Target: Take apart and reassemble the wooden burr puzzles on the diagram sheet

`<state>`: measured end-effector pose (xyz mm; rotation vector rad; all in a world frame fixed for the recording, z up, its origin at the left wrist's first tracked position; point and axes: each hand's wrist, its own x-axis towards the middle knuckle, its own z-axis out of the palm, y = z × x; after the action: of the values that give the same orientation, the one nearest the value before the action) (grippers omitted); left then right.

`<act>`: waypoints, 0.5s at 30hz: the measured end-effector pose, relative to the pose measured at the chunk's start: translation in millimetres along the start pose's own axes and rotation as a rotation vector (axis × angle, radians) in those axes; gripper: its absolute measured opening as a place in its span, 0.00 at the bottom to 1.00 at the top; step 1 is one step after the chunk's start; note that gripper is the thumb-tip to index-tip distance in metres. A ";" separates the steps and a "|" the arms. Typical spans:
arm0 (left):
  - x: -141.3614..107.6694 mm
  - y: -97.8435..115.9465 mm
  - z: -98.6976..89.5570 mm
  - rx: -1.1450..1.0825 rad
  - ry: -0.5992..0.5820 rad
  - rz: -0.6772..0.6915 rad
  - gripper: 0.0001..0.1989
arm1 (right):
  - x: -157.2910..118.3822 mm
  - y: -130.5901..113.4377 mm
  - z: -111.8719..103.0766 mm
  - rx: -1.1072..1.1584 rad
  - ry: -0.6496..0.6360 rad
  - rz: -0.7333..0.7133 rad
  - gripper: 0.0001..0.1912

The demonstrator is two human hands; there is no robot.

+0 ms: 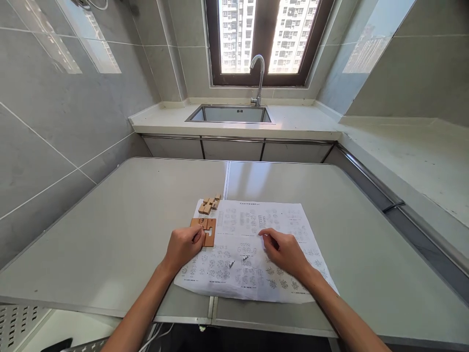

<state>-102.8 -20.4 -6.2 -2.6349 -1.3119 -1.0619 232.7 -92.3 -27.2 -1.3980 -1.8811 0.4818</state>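
A brown wooden puzzle board (210,237) with a cut-out, through which white shows, lies on the left part of a printed paper sheet (234,288). My left hand (186,246) rests over the board's lower left, fingers curled in; whatever they may hold is hidden. Just behind the board sit several light wooden puzzle pieces (207,205), bunched together. On the right half of the sheet, my right hand (285,250) has its index finger stretched to the print and the other fingers bent, with nothing visible in it. Small figures and two dark check marks cover the paper.
Beneath the sheet is a pale folding table (110,234) with a seam down its middle. Beyond it stand a white counter (300,117), a sink (234,115) and a tap (259,80) below a window. A tiled wall (54,98) borders the left.
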 end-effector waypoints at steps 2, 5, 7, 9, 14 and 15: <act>-0.9 0.7 0.8 -0.002 0.005 0.023 0.21 | -0.1 -0.3 0.5 -0.012 0.002 -0.003 0.14; -2.7 -0.7 1.8 -0.006 0.016 0.071 0.22 | -0.8 -0.1 2.1 -0.013 -0.003 -0.013 0.14; -4.0 -2.5 1.8 -0.008 0.029 0.078 0.21 | -1.7 0.1 3.0 -0.018 -0.005 -0.014 0.15; -5.1 -3.5 1.5 -0.012 0.037 0.075 0.21 | -2.7 -0.1 3.3 -0.020 0.003 -0.013 0.14; -6.8 0.4 0.2 -0.032 0.029 0.090 0.19 | -4.2 -2.2 1.5 0.003 -0.013 -0.030 0.15; -7.0 2.0 -0.1 -0.034 0.029 0.089 0.19 | -4.3 -2.5 1.2 0.004 -0.014 -0.028 0.15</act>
<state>-104.3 -26.6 -9.6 -2.6631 -1.1690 -1.1152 230.8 -97.0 -27.7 -1.3674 -1.9074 0.4824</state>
